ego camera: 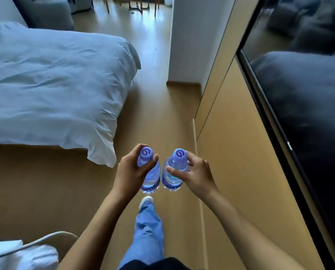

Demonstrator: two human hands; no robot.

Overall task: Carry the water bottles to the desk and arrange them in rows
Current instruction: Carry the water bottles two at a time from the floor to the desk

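Head view. Two bottles are sitting low in the centre of the frame, held upright over the wood floor (162, 117), side by side and nearly touching at their bases.

The left hand (132, 172) is wrapping the left bottle (152, 178) just under its purple cap (145, 152); fingers are curling round the neck from the far side, thumb closing on the near side. The right hand (195, 172) is pinching the right bottle (171, 179) at the shoulder: thumb pressing the near side, fingers curling behind the neck below its cap (179, 153). Both caps are facing the camera, each showing a spiral mark. Clear water and a purple label band are showing through the lower bodies.

Below the bottles, a leg in blue jeans (147, 230) is stretching forward, a pale shoe (146, 200) at its end, on the floor.

Upper left, a bed with a rumpled white duvet (51, 84) is filling the frame, one corner hanging near the left hand. Right side, a tan cabinet front (240, 172) is running along the frame, with a dark reflective panel (308, 114) beyond it. Lower left, white fabric (16, 256), blurred. Top centre, wooden chair legs (141, 4), far off.
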